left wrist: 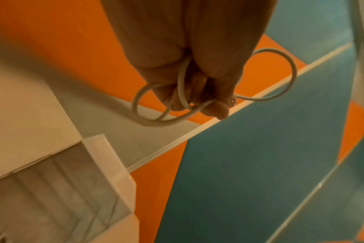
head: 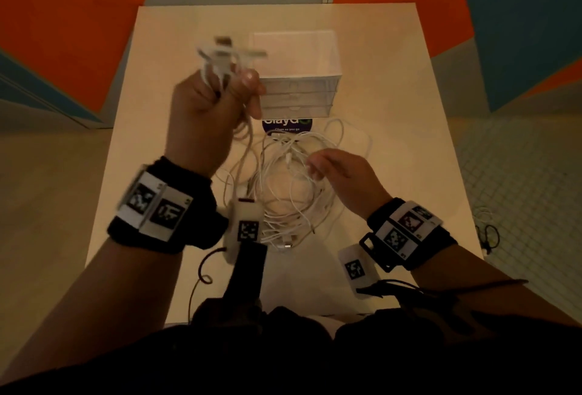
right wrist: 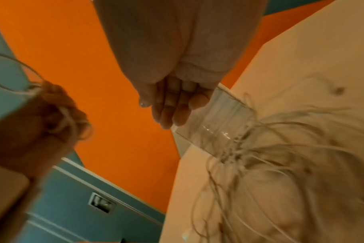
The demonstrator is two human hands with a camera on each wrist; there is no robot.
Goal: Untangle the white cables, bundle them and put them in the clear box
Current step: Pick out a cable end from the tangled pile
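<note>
My left hand (head: 214, 102) is raised above the table and grips a small bunch of white cable loops (head: 225, 56); in the left wrist view the loops (left wrist: 266, 75) stick out from my curled fingers (left wrist: 218, 108). Strands trail from that hand down to the tangle of white cables (head: 293, 187) on the table. My right hand (head: 340, 171) hovers over the tangle with fingers (right wrist: 168, 105) straight and relaxed, holding nothing. The clear box (head: 297, 80) stands behind the tangle, empty as far as I can see.
The pale table (head: 393, 86) has bare surface on the right and far left. A dark round sticker (head: 288, 127) lies between box and tangle. Orange and teal wall panels (head: 78, 17) surround the table. A dark cable (head: 488, 234) lies on the floor at right.
</note>
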